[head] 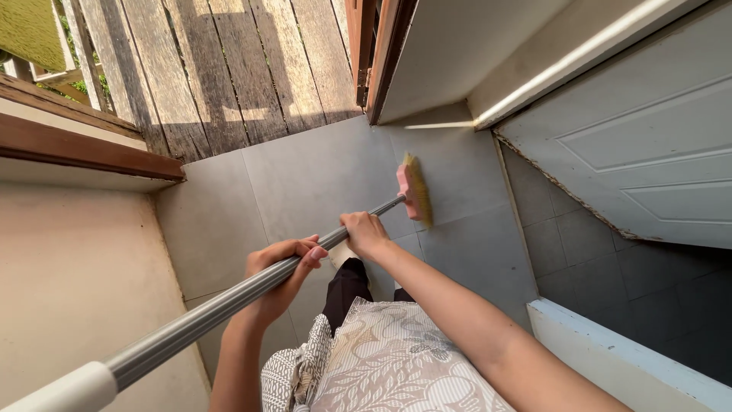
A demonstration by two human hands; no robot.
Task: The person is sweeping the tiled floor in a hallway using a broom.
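A broom with a long grey metal handle (221, 305) and a pink head with yellow bristles (415, 189) rests its bristles on the grey tiled floor (305, 175). My left hand (282, 271) is wrapped around the middle of the handle. My right hand (364, 231) grips the handle further down, closer to the head. The white cap of the handle's upper end (65, 391) sits at the bottom left. Below me I see my patterned top and a dark trouser leg.
An open white panelled door (640, 130) stands at the right. A wooden door frame (377, 61) and a weathered plank deck (221, 69) lie ahead. A beige wall (76, 275) is at the left and a white ledge (610, 358) at the lower right.
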